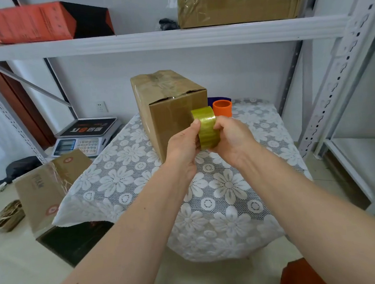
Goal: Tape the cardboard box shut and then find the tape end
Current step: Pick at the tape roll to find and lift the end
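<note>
Both hands — left hand (pixel 183 145), right hand (pixel 232 138) — grip the tape roll (pixel 206 127), fingers pinching it, before the taped cardboard box (pixel 168 112) on the bench (pixel 220 195).

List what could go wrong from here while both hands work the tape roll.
1. The tape roll is glossy and see-through, with no loose end visible, so the end may be hard to spot.
2. Both hands, left hand and right hand, hold the roll close to the cardboard box; a jerk might nudge it or the orange cylinder beside it.
</note>
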A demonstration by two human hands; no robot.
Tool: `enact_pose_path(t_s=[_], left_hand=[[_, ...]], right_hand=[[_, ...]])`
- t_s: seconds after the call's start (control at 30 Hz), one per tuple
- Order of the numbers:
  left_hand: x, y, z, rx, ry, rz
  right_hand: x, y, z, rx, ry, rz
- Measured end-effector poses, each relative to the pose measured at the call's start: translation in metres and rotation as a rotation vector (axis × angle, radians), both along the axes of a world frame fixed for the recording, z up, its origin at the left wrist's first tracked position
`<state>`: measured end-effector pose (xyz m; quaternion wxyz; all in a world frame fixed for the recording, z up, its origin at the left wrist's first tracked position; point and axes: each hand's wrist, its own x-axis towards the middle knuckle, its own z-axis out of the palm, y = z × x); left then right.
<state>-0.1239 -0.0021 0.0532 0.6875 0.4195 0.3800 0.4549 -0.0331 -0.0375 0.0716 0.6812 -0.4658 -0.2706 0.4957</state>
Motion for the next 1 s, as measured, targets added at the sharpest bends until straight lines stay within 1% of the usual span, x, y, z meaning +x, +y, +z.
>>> enact_pose_path(t_s=[0.13, 0.5, 0.73, 0.83, 1.0], left_hand=[[0.0002, 0.0010, 0.0013, -0.011, 0.004, 0.003], [0.0039, 0.0018, -0.0018, -0.045, -0.003, 0.009], [0.0045, 0.0014, 0.0006, -0.058, -0.035, -0.010], [0.0051, 0.0016, -0.0005, -0.071, -0.023, -0.022], [0.0060, 0.0011, -0.0022, -0.087, -0.023, -0.020]], right_hand=[[0.0024, 0.0011, -0.0031, 0.021, 0.028, 0.030], [0.0075, 0.0053, -0.0083, 0.021, 0.011, 0.014], [0.0088, 0.0006, -0.0057, 0.038, -0.021, 0.071], [0.0079, 0.0004, -0.0048, 0.042, -0.001, 0.014], [0.0073, 0.0043, -0.0075, -0.001, -0.045, -0.041]])
